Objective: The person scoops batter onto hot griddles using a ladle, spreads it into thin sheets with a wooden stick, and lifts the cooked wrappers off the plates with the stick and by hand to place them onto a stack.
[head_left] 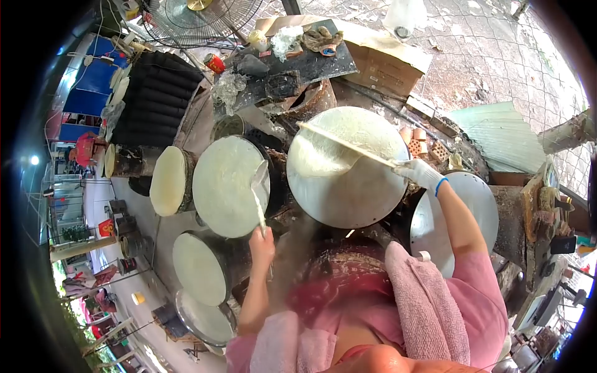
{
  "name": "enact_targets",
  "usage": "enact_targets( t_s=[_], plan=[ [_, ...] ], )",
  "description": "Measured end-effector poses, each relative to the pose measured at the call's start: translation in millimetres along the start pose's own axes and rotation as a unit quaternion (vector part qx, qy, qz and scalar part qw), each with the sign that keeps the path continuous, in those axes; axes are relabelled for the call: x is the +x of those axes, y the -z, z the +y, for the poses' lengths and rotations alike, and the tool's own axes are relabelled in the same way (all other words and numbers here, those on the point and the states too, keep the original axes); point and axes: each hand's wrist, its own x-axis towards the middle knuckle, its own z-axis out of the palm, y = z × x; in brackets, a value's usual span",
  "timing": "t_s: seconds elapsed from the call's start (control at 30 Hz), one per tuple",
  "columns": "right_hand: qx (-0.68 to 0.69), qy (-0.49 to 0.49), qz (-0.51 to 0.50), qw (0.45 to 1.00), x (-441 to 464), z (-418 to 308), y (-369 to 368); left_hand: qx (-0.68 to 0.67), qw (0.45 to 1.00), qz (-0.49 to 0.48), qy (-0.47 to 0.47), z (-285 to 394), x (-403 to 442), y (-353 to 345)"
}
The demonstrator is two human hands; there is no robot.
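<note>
Bare and closed, my left hand (262,247) grips the pale handle of a ladle (259,176). The ladle's metal head is over a round griddle (217,205) coated with a thin pale layer. My right hand (418,173), in a white glove with a blue cuff, is shut on one end of a long wooden spreader stick (345,144). The stick reaches across the large round griddle (323,204) in front of me. Pale wet batter (326,156) covers this griddle's far part, while its near part shows bare grey metal.
More coated griddles (199,267) stand at lower left, and a bare one (460,199) is at right. A pale round sheet (168,181) lies far left. Beyond are a cluttered dark board (323,62), a fan (200,22), bricks (418,144) and a cardboard box (379,65).
</note>
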Motion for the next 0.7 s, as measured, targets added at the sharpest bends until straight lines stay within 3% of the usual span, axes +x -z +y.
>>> enact_targets(
  t_s=[0.07, 0.13, 0.2, 0.27, 0.3, 0.33, 0.4, 0.5, 0.63, 0.7],
  plan=[
    [0.026, -0.031, -0.102, 0.994, -6, -1, -13, 0.053, 0.998, 0.005, -0.029, 18, 16, -3],
    [0.000, -0.063, -0.118, 0.991, -44, -36, -18, 0.065, 0.996, -0.010, -0.058, 32, 33, -5],
    [-0.003, 0.023, -0.090, 0.996, -47, 3, -14, 0.122, 0.989, -0.039, -0.072, 29, 55, -15],
    [0.030, -0.025, -0.033, 0.999, -51, 10, 1, 0.174, 0.978, -0.069, -0.088, 32, 66, -21],
    [0.059, 0.015, 0.047, 0.997, -28, 43, -4, 0.196, 0.972, -0.081, -0.098, 37, 70, -23],
    [0.057, 0.021, 0.096, 0.994, -24, 25, -5, 0.219, 0.965, -0.094, -0.108, 41, 72, -25],
    [-0.005, 0.055, 0.027, 0.998, -24, -12, -6, 0.281, 0.945, -0.106, -0.133, 41, 67, -24],
    [0.049, -0.023, -0.113, 0.992, -23, -22, -29, 0.355, 0.909, -0.138, -0.166, 44, 41, -4],
    [0.063, -0.071, -0.156, 0.983, -70, -15, -47, 0.344, 0.905, -0.203, -0.150, 24, -10, 19],
    [0.142, -0.099, -0.123, 0.977, -103, 9, -59, 0.326, 0.903, -0.234, -0.152, 9, -33, 18]
  ],
)
